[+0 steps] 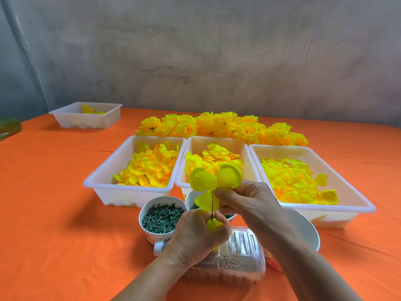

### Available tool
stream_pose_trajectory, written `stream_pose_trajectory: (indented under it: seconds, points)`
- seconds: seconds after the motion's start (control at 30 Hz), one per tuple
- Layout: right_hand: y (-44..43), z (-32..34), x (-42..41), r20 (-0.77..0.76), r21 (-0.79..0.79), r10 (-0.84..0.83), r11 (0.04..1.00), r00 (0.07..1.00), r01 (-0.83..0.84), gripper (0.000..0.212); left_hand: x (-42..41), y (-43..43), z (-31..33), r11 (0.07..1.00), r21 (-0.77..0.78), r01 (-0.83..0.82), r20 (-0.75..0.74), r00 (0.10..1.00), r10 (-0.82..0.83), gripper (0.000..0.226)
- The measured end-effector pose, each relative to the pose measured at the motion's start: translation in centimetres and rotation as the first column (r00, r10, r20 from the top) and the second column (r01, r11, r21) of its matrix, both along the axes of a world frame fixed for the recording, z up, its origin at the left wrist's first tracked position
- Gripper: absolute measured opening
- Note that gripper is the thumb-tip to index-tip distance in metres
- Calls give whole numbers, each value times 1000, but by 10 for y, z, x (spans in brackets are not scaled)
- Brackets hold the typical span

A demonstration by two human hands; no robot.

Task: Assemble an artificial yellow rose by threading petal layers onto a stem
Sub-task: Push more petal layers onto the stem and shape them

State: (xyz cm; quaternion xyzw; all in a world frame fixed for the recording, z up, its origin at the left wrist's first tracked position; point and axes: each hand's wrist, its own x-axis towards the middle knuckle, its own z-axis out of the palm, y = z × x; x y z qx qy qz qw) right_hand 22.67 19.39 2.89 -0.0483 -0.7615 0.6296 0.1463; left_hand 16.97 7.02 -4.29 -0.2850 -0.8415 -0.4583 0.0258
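My left hand (198, 232) grips a small yellow rose bud (213, 225) with a thin dark green stem (212, 208) pointing up out of it. My right hand (245, 199) pinches a yellow petal layer (214, 181) with three round lobes, held right at the stem's upper tip. Both hands hover above the bowls at the table's front middle.
Three white trays (104, 181) (246, 157) (347, 187) of yellow petals stand side by side on the orange table. Finished roses (219, 127) lie behind them. A bowl of green plastic pieces (161, 218), a plastic bottle (234, 259), a white bowl (308, 229) and a far tray (86, 116) are nearby.
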Motion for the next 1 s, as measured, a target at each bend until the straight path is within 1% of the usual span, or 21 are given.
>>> stream_pose_trajectory:
  seconds: [0.07,0.2,0.23,0.3,0.37,0.47,0.53,0.7,0.77,0.83,0.93,1.0]
  points:
    - [-1,3,1,32,-25,24,999,999,-23,16,-1,1,-2,1000,15,-14,-70,997,15,40]
    - [-4,6,3,57,-21,92,996,994,-91,16,-2,0,-5,999,24,22,-152,988,-18,50]
    - [-4,7,4,60,-30,103,994,993,-101,18,-2,0,-5,999,26,20,-167,986,-15,51]
    - [-3,7,4,71,-51,109,993,991,-106,31,-2,1,-6,999,29,13,-184,983,-8,48]
    - [-1,6,3,85,-74,114,991,990,-108,35,-3,1,-5,1000,28,6,-195,981,-1,43]
    - [2,5,2,99,-84,117,990,988,-109,31,-2,-1,-4,998,51,43,-153,988,-35,43]
    - [1,5,2,69,-61,98,994,993,-94,27,-2,-1,-3,997,52,60,-136,989,-52,42]
    - [-1,2,2,-27,101,43,994,999,-41,13,0,-1,-2,999,32,36,-92,995,-33,39]
    - [-3,2,3,-40,154,54,987,998,-47,13,1,-1,-2,999,40,33,-80,996,-30,34]
    - [-5,2,5,-46,160,74,985,996,-66,14,1,-1,-1,999,44,29,-74,997,-26,29]
    - [-7,3,6,-39,139,85,987,996,-79,17,1,-1,1,997,59,49,-66,997,-45,30]
    - [-6,3,6,-28,139,88,987,996,-83,18,1,-1,2,996,62,60,-71,996,-56,35]
